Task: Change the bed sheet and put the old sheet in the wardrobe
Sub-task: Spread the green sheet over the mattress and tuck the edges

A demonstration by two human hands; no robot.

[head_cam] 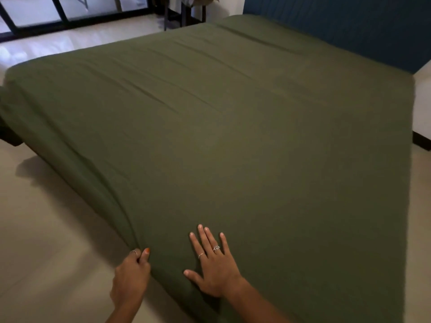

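Observation:
An olive-green bed sheet (221,127) covers the whole bed and hangs over its left side, with shallow creases running across the far half. At the near corner my left hand (131,273) pinches the sheet's edge between thumb and fingers. My right hand (213,264) lies flat on top of the sheet just to the right, fingers spread, rings on two fingers. No other sheet and no wardrobe are in view.
A dark blue headboard (349,29) stands along the bed's far right end. Pale tiled floor (46,229) runs left of the bed. Black-framed glass doors (58,12) are at the back left, dark table legs (184,15) beyond the bed, a white wall (423,101) at right.

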